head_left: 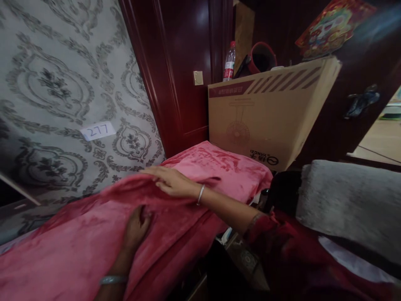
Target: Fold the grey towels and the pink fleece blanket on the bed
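A pink plush blanket (75,246) is spread over a long surface against the wall, with a raised fold in its middle. My right hand (172,182) reaches across from the right, its fingers closed over the upper edge of that fold. Lower and to the left, my left hand (138,225) rests against the blanket with fingers curled into the cloth; the fingertips are partly hidden. Beyond my hands, the blanket's far end lies in shallow wrinkles near a large cardboard box.
The cardboard box (263,113) stands at the far end, with a red-capped bottle (229,62) above its edge. Patterned wallpaper (56,83) borders the left. A grey plush cover (351,200) is at right, near a dark door handle (361,102).
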### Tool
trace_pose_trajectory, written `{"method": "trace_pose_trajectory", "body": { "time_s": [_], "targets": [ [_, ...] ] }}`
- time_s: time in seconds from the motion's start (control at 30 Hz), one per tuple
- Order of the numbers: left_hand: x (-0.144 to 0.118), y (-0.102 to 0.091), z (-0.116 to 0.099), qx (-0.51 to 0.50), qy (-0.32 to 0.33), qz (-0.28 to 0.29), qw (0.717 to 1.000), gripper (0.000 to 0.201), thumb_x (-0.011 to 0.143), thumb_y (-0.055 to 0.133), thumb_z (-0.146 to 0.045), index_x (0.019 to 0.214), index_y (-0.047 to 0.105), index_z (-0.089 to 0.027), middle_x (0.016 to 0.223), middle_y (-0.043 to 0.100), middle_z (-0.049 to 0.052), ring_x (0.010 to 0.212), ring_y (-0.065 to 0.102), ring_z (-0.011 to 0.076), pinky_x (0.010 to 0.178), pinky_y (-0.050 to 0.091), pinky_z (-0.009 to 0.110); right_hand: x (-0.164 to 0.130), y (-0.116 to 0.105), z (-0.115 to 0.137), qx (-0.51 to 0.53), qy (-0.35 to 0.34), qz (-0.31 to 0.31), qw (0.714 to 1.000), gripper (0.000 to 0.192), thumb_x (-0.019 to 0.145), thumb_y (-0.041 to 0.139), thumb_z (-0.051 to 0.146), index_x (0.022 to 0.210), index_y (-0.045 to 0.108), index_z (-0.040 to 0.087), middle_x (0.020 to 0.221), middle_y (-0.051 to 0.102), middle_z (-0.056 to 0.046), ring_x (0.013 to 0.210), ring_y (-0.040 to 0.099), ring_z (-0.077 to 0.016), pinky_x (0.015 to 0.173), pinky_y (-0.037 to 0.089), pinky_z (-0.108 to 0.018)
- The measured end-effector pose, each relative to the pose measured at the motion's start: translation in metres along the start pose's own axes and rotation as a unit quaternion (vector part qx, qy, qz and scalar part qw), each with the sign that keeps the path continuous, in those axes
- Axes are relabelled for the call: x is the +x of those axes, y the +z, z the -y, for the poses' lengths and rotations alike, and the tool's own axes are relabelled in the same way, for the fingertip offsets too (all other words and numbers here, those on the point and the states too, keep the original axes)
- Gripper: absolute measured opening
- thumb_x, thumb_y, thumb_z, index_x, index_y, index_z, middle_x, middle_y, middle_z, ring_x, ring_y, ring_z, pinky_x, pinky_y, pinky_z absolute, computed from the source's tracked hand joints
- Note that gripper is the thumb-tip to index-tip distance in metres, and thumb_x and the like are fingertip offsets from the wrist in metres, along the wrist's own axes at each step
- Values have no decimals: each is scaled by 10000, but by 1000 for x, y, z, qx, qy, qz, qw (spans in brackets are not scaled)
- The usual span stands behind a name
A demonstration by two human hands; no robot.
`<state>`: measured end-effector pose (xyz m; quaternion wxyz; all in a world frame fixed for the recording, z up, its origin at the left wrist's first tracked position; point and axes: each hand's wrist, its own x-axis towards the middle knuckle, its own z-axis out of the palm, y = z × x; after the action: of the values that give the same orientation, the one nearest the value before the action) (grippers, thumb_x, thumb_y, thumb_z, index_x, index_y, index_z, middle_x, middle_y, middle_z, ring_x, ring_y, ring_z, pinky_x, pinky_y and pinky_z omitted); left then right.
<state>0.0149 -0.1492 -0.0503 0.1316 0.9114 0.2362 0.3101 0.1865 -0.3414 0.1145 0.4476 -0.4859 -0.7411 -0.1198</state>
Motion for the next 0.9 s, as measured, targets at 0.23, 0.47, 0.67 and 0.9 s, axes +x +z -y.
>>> {"method": "trace_pose_trajectory", "body": {
  "time_s": [0.23, 0.47, 0.67, 0.9],
  "targets": [
    [0, -1, -11, 11, -24, 42, 999, 407, 785, 401, -553, 735, 597, -200, 792, 718, 172, 740, 674, 322, 654, 509, 406, -122, -32, -53, -90, 296, -161, 937, 353, 843, 503, 122, 1106, 729, 189, 1132, 736, -84, 1033, 677, -198, 945, 538, -369],
    [-3, -2, -18, -29, -36, 40, 998, 300, 723, 469, -469, 684, 600, -202, 660, 653, 107, 631, 609, 263, 592, 459, 357, -197, -32, -50, -99, 380, -61, 918, 476, 850, 629, 371, 1284, 659, 180, 1246, 692, -137, 1059, 674, -256, 955, 536, -441],
    [-5, -1, -15, -55, -48, 14, 997, 308, 749, 470, -418, 754, 652, -170, 733, 693, 93, 671, 613, 228, 618, 478, 323, -213, -24, -41, -129, 382, -28, 915, 549, 737, 714, 363, 1261, 675, 206, 1271, 678, -125, 1144, 637, -290, 1008, 496, -453],
    [-11, -13, -23, -44, -37, -30, 998, 283, 821, 425, -331, 682, 629, -193, 681, 678, 76, 618, 579, 199, 617, 455, 314, -139, -51, -41, -56, 373, -216, 901, 157, 746, 560, 292, 784, 671, 188, 749, 654, -19, 692, 565, -172, 665, 473, -289]
  ]
}}
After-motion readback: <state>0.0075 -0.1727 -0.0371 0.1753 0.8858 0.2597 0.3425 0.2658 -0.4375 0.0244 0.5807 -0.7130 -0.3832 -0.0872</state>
